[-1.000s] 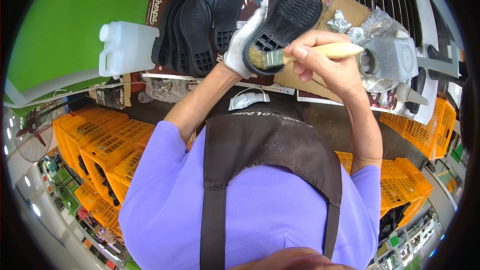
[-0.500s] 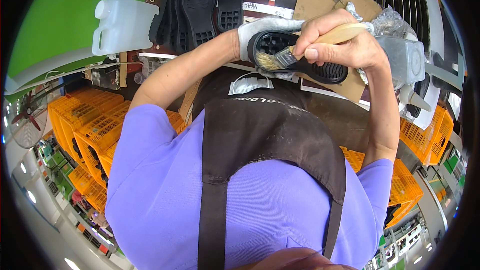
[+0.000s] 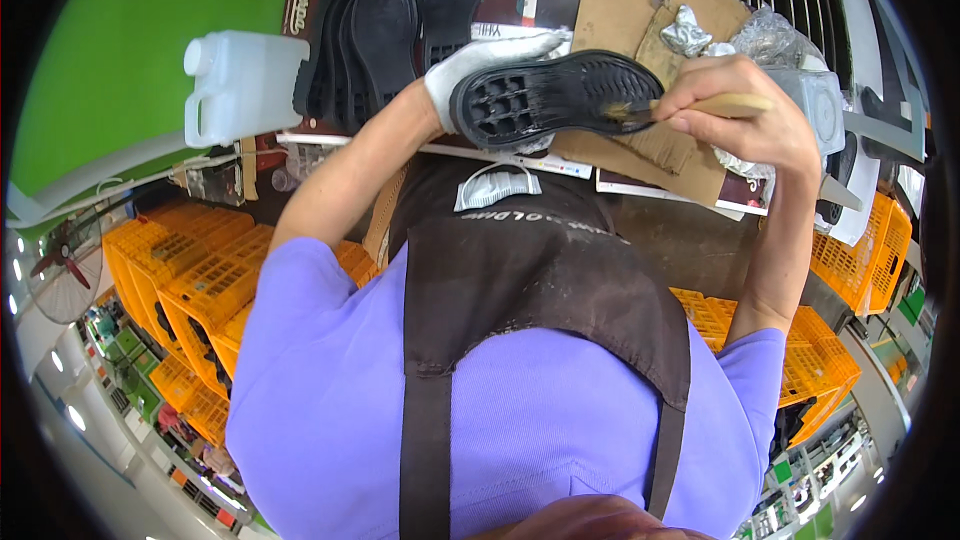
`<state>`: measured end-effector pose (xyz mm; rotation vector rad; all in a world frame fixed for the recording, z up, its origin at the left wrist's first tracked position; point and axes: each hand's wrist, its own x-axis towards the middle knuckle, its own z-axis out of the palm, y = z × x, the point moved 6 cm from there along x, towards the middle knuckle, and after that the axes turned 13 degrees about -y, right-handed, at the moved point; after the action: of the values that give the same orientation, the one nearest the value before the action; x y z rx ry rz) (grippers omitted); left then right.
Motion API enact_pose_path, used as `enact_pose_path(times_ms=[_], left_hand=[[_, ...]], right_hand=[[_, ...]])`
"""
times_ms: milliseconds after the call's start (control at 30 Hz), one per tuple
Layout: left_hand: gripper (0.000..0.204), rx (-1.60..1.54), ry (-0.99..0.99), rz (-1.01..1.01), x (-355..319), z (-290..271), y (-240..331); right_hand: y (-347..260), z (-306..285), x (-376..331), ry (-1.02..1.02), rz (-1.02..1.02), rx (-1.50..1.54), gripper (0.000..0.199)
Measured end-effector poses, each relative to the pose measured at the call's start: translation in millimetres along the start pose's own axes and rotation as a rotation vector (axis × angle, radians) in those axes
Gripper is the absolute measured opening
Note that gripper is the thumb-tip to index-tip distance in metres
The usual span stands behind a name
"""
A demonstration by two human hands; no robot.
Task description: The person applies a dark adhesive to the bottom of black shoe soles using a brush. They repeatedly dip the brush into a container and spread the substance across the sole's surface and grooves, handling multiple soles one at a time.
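My left hand [image 3: 458, 78], in a white glove, grips the heel end of a black shoe sole [image 3: 560, 88] over the work surface. The sole's hollow side, with its square cells and ribbed front part, faces up. My bare right hand [image 3: 750, 115] is closed around the pale wooden handle of a paintbrush [image 3: 735, 104]. The bristles touch the ribbed front part of the sole. Beyond my left hand lie more black soles [image 3: 385, 35], several of them overlapping, their far ends pointing away from me. The left fingertips are partly hidden behind the held sole.
A translucent white jug [image 3: 250, 85] stands at the left. Brown cardboard [image 3: 620, 0] lies behind the sole, with crumpled foil [image 3: 685, 32] on it. A clear plastic container [image 3: 815, 105] is beyond my right hand. Orange crates [image 3: 205, 260] stand at both sides, and a fan [image 3: 65, 265] far left.
The brush has gone from the heel cells to the ribbed front part, moving right. The sole has come more into view and its front end is raised. My left hand has shifted slightly left.
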<state>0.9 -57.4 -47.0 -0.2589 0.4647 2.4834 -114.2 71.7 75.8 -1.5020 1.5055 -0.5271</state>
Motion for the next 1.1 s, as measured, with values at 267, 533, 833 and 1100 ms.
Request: enact_pose_path(times_ms=[267, 533, 833, 1100], left_hand=[[0.038, -0.063, 0.022, 0.196, -7, 16, 5], [0.042, -0.139, -0.006, 0.236, -13, 27, 2], [0.039, 0.063, -0.054, 0.243, -9, 19, -10], [0.042, 0.631, 0.111, 0.21, -16, 6, -7]], right_hand=[[-34, 32, 5, 0.264, -0.384, 0.012, 0.021], [14, 22, -8, 0.517, -0.152, -0.117, 0.021], [25, 24, -21, 0.828, 0.119, -0.18, 0.012], [33, 29, -6, 0.865, 0.149, 0.612, 0.016]])
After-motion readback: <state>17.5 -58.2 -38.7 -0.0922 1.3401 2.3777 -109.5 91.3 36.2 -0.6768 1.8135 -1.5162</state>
